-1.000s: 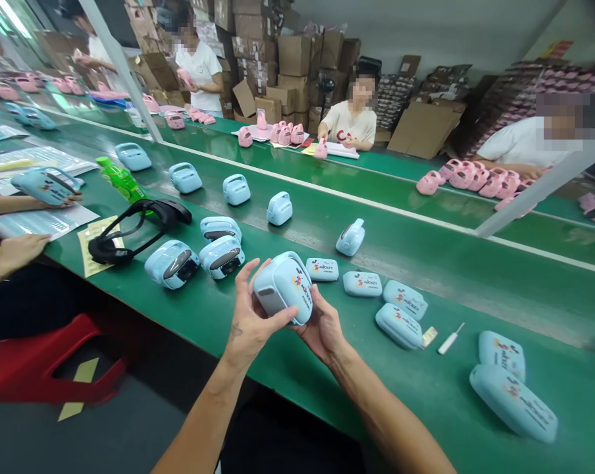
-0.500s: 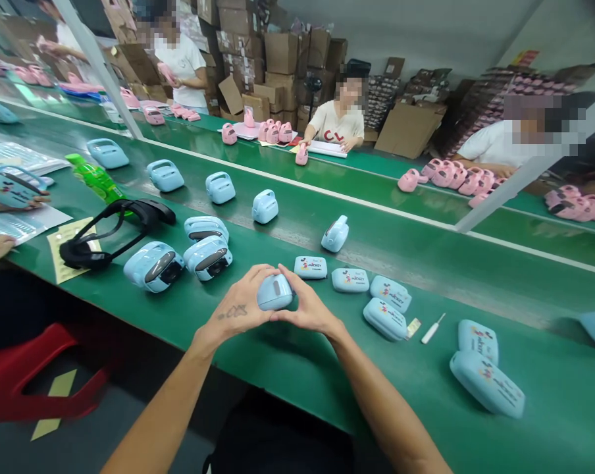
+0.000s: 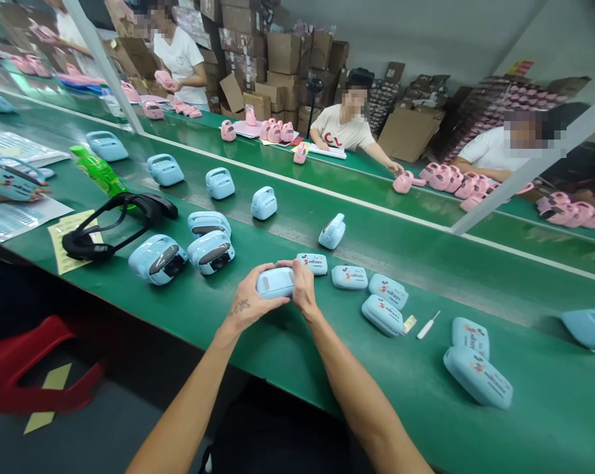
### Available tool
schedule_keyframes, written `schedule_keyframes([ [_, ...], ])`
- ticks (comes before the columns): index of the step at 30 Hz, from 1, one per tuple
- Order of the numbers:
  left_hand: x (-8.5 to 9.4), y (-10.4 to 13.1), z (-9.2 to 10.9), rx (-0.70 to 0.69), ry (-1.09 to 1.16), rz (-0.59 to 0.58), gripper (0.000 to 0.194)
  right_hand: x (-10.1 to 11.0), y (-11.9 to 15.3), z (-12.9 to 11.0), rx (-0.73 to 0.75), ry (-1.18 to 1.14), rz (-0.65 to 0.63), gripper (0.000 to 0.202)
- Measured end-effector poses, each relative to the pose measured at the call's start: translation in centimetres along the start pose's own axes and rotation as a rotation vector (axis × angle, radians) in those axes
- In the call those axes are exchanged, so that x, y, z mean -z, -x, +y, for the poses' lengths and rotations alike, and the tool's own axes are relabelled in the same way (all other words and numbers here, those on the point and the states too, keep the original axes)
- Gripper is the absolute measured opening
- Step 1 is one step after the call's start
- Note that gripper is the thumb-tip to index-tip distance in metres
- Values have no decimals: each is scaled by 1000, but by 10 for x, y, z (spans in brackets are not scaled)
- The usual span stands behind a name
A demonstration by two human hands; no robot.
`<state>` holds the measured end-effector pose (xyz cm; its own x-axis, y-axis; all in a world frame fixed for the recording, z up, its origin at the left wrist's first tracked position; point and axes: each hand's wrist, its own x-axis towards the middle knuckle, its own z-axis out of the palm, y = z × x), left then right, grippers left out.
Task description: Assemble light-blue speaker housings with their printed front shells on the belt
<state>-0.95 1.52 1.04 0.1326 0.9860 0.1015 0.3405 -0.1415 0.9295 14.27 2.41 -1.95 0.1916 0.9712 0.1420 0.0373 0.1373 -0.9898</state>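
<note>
Pale blue and smooth, the held case [image 3: 276, 283] sits between the two hands, nearer the person than the black headband [image 3: 149, 205] and well to the right of it. The left hand [image 3: 247, 296] wraps the case's left end, fingers over the far side and thumb stretched along the near lower edge. The right hand [image 3: 304, 284] closes about the opposite end, its fingers covering the corner there. The grip is thus only as wide as the case, whose middle shows bare between the hands, with grey oblong patches on the visible face. Whether the case touches the green tabletop [image 3: 376, 382] cannot be told.

Just to the headband's right stand three glossy blue cases with dark windows [image 3: 156, 260]. A green bottle [image 3: 97, 170] lies behind the headband, and a yellowish sheet [image 3: 63, 240] lies partly under its left end. Farther right of the headband, beyond the held case, lie six lettered blue cases [image 3: 349, 278] and a white-handled tool [image 3: 424, 329]. Well beyond the headband, across the line, a co-worker reaches an arm to a pink piece [image 3: 403, 182].
</note>
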Motion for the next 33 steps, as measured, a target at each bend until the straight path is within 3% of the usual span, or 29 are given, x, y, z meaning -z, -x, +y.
schedule_keyframes([
  [7, -4, 0, -3, 36, -52, 116, 67, -16, -12, -3, -55, 157, 125, 69],
  [11, -5, -1, -5, 101, 21, 151, 68, -13, -21, -7, -122, 60, 24, 71],
  [14, -8, 0, -9, 234, 360, 207, 72, 0, -19, -11, -133, -155, -124, 69],
  [16, -10, 0, -13, 312, 662, 206, 71, 11, -11, -12, -100, -173, -206, 69],
  [18, -10, 0, -18, 341, 800, 157, 68, 22, -2, -11, -92, -117, -280, 78],
  [21, -7, -6, -28, 313, 698, 3, 69, 31, 10, -11, -110, -33, -313, 84],
  [24, -5, -15, -37, 254, 579, -121, 78, 30, 21, -12, -34, 184, -282, 85],
  [28, -13, -24, -47, 191, 540, -63, 83, 19, 36, -9, 35, 368, -254, 81],
  [33, -18, -24, -55, 169, 610, -67, 84, 9, 47, 9, -2, 305, -97, 89],
])
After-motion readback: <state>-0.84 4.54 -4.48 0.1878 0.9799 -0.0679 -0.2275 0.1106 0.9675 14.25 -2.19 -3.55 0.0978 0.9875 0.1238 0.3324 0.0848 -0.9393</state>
